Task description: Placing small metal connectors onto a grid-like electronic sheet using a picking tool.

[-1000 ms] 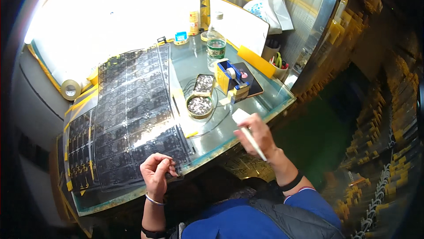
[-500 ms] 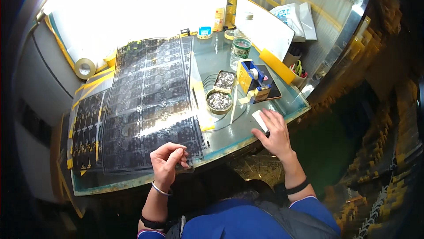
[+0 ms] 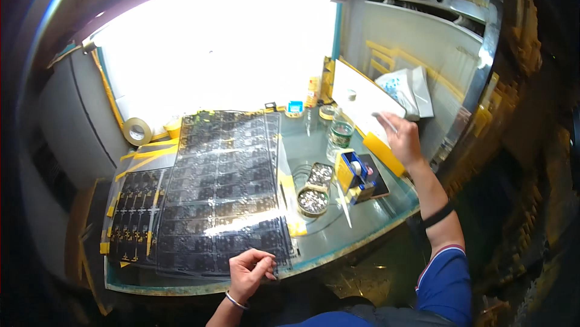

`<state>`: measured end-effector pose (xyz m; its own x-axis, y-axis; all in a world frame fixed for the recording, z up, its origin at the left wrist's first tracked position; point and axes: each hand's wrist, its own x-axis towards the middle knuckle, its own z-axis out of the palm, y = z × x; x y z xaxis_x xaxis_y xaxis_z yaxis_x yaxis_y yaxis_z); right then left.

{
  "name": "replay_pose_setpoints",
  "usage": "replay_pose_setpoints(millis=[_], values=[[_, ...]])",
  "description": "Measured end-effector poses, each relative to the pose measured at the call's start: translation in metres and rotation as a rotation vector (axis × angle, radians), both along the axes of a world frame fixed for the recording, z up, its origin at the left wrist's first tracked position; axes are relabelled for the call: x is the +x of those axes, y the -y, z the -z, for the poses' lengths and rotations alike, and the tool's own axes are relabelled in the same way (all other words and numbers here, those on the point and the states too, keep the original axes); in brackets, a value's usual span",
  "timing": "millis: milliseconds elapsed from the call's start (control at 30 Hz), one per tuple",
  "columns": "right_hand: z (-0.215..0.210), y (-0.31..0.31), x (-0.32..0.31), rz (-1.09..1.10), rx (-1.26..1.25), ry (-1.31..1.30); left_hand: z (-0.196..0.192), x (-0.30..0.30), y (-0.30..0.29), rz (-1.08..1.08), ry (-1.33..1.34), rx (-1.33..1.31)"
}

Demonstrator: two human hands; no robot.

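Note:
My left hand point(image 3: 249, 274) is closed in a pinch over the front edge of a large dark film sheet point(image 3: 220, 185) printed with rows of circuit patterns. What sits between its fingertips, if anything, is too small to make out. Raised at the right, my right hand point(image 3: 403, 141) is closed around a slim, pale, pen-like stick point(image 3: 386, 123), in front of a leaning white board point(image 3: 361, 92). Its exact kind is not clear. Below that hand stands a blue and yellow tape dispenser point(image 3: 353, 173). A clear bottle with a green label point(image 3: 340, 135) is behind the dispenser.
Two small containers point(image 3: 313, 201) of pale bits and a thin white stick point(image 3: 344, 205) lie beside the dispenser. A smaller film sheet point(image 3: 130, 218) is taped down at the left. Behind it are a tape roll point(image 3: 138, 131) and a bright lit panel point(image 3: 211, 55). The glass table edge point(image 3: 338, 248) runs in front.
My right hand has risen from the table's right front to the white board, now with the slim stick in its grip. My left hand stays pinched by the film's front edge. The view has shifted.

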<state>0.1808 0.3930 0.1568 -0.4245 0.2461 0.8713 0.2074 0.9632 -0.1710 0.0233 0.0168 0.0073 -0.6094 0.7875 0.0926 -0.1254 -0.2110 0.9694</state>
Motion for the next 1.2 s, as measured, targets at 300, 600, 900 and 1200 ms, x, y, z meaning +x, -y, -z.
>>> replay_pose_setpoints(millis=[300,600,900,1200], values=[[-0.010,-0.059,-0.078,0.058,0.095,-0.035,0.000,-0.001,0.006,0.021,-0.005,-0.095],[-0.008,-0.052,-0.084,0.075,0.102,0.074,0.000,0.001,0.004,0.021,-0.012,-0.100],[0.000,-0.077,-0.089,-0.076,-0.269,-0.156,0.001,0.001,0.002,0.010,-0.027,-0.102],[-0.077,-0.044,-0.021,-0.281,-0.110,-0.916,-0.001,0.001,0.005,0.018,-0.028,-0.107]])
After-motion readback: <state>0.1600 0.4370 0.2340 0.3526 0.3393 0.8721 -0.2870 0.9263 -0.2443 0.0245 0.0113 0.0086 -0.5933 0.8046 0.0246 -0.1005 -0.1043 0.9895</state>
